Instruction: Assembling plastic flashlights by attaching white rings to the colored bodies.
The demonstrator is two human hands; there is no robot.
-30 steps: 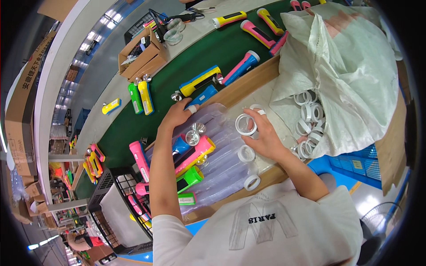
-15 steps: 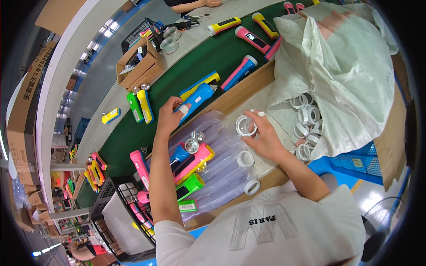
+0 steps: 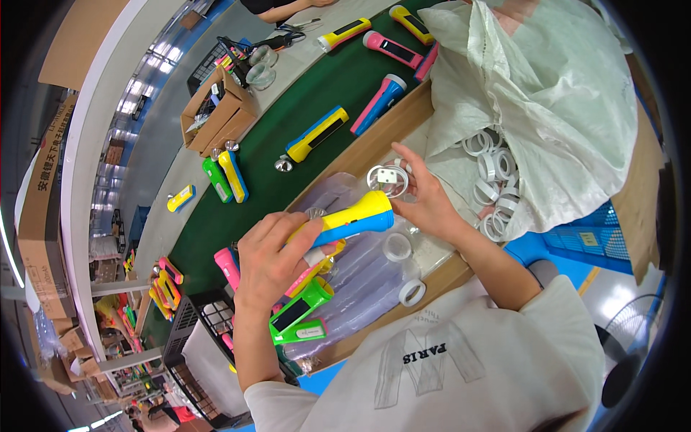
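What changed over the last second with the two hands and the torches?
The left hand reached to the green belt, took a yellow and blue torch and brought it back over the plastic bag. The right hand kept its white ring part. The sack of rings stayed put.

Rings (image 3: 491,164) in sack (image 3: 568,101) (right of belt (image 3: 288,122))

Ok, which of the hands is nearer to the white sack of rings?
Right. The right hand hovers just beside the white sack; the left hand grips a yellow-and-blue flashlight, farther away.
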